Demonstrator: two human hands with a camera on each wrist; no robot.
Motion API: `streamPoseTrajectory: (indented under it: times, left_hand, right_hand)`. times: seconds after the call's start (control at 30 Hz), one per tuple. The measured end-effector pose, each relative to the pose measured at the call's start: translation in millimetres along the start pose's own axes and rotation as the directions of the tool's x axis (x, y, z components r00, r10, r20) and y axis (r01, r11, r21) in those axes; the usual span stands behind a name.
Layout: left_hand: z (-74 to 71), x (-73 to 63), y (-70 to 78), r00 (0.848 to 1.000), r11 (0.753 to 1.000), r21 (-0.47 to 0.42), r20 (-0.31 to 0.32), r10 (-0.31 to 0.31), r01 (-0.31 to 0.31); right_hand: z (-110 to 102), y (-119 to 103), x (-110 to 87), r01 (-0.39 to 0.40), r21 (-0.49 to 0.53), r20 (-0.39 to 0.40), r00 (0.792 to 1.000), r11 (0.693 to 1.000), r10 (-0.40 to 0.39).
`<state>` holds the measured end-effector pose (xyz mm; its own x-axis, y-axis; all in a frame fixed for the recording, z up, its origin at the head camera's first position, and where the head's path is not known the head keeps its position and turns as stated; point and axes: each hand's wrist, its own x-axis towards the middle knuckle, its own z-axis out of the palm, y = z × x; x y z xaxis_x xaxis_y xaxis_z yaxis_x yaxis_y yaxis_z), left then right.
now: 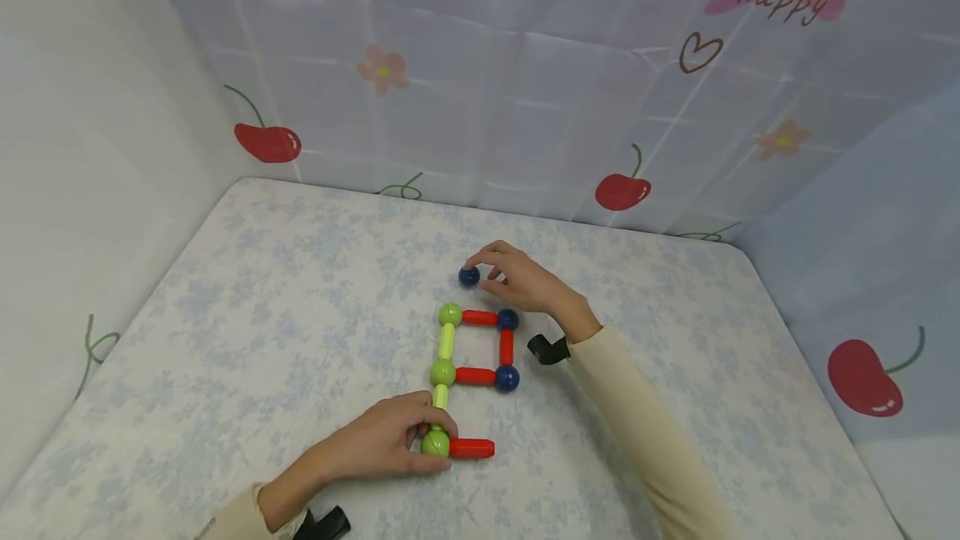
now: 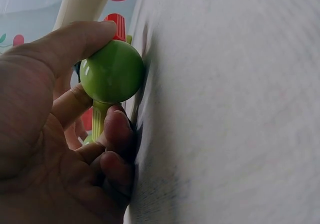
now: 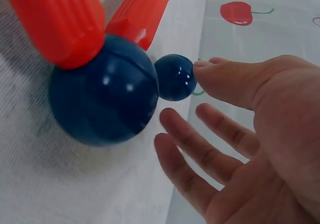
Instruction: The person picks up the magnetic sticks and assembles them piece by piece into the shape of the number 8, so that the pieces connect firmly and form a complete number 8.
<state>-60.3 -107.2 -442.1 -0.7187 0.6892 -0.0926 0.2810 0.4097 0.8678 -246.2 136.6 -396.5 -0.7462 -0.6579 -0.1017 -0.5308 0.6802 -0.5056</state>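
Note:
A flat frame of toy balls and rods lies on the table, with green balls (image 1: 443,372) and yellow-green rods (image 1: 447,342) down its left side. Red rods (image 1: 476,376) and two blue balls (image 1: 507,378) form a square with its upper part. My left hand (image 1: 382,437) holds the lowest green ball (image 2: 112,72), thumb on one side and fingers on the other; a red rod (image 1: 472,448) sticks out rightward from that ball. Beyond the square is a loose blue ball (image 1: 468,277). My right hand (image 1: 521,277) reaches it with a fingertip, the other fingers spread loosely.
The table (image 1: 300,290) has a pale floral cover. Behind it hangs a curtain (image 1: 487,107) printed with cherries and hearts, and pale walls stand at both sides. Dark wrist camera pieces (image 1: 548,349) jut out by the sleeves.

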Motion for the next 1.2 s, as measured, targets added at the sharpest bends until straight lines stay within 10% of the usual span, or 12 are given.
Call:
streamPoseTrajectory:
  times: [0.7,1.2]
  left_hand:
    - [0.0,0.2,0.1,1.0,1.0,-0.015,0.004,-0.003,0.003]
    - [-0.2,-0.6,0.3,1.0,1.0,0.0,0.006,-0.009,0.009]
  right_hand:
    - [10,10,-1.2,0.001,0.021,0.018,1.0,1.0,-0.002]
    - [1,7,-45.5,-0.012,0.062,-0.086,0.996,0.998,0.017]
